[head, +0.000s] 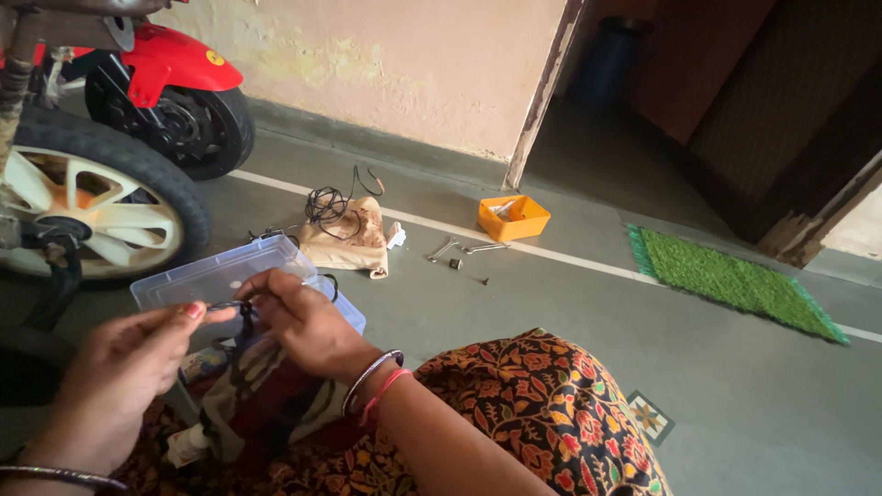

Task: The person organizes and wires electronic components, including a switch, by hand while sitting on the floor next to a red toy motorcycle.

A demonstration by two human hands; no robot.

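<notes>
Nearest, over the patterned lap, the left hand [124, 367] and right hand [299, 317] both pinch a thin black cord [241, 317], fingers closed, the cord strung left to right between them. Just beyond lies the clear plastic box [216, 276]; past it a tan cloth [354, 241], then an orange tray [514, 218].
</notes>
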